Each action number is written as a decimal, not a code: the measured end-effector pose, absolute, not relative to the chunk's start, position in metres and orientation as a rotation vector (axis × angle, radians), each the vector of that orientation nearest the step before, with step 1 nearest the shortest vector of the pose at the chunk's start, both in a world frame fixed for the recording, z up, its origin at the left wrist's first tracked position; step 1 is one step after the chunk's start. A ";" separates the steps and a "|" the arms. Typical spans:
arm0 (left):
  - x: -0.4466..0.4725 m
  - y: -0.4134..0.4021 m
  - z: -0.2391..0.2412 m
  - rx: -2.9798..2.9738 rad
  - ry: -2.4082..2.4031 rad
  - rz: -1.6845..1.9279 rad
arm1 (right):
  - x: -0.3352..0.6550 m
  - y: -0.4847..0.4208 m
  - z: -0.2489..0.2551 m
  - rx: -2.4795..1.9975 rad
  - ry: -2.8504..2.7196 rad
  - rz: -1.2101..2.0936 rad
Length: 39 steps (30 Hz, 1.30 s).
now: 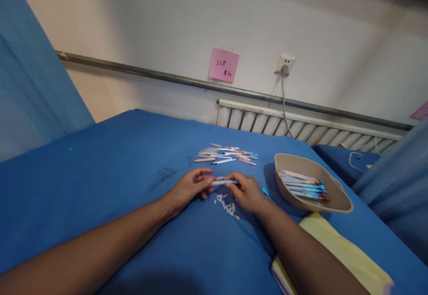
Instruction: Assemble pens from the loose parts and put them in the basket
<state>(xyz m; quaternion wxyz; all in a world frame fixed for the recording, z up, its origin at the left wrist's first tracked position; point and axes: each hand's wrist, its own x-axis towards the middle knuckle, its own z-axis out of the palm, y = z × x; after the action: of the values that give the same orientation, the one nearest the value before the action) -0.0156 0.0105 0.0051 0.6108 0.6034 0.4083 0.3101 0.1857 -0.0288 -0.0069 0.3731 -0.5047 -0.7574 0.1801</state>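
Between my two hands lies a slim pen [219,182], held roughly level just above the blue cloth. My left hand [196,183] pinches its pale left end. Fingers of my right hand [246,191] close round its bluish right part. Just below are several small white pieces [228,206], scattered on the cloth. Beyond my hands lies a loose spread of pens and pen parts [224,153], some white, some pinkish or brown. A small bright blue piece [265,191] rests right of my right hand.
A beige basket [343,201] with several pens [304,188] stands at the right. In front of it lies a folded yellow cloth [334,246], partly under my right forearm. A radiator [247,119], a rail and a plugged socket [285,65] line the wall. Blue curtains hang at both sides.
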 end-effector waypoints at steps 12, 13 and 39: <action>-0.016 0.014 0.002 1.412 0.948 0.654 | 0.185 -0.029 -0.006 -1.270 -1.988 0.404; -0.016 0.014 0.002 1.424 0.955 0.620 | 0.185 -0.030 -0.005 -1.272 -1.987 0.404; -0.014 0.014 0.006 1.411 0.810 0.660 | 0.234 -0.052 0.019 -1.259 -1.214 0.587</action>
<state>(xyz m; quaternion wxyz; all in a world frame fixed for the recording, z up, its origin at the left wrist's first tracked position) -0.0139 0.0142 0.0059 0.6388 0.6182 0.3550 0.2893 0.2345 -0.0523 0.0186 0.6039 -0.5439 -0.5247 0.2534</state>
